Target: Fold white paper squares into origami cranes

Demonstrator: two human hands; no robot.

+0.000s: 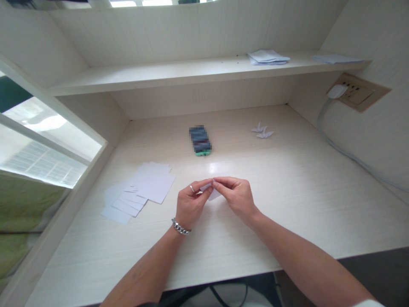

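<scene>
Both of my hands meet over the middle of the pale wooden desk (287,204), pinching one small folded piece of white paper (213,194) between their fingertips. My left hand (191,204) wears a ring and a chain bracelet and grips the paper's left side. On the paper's right side, my right hand (236,195) has thumb and forefinger pressed together. The paper is held just above the desk surface.
A loose pile of white paper slips (137,192) lies left of my hands. A phone (200,140) lies further back, small folded paper shapes (262,130) at the back right. Folded papers (267,57) rest on the shelf. A wall socket (353,90) with plug and cable is on the right.
</scene>
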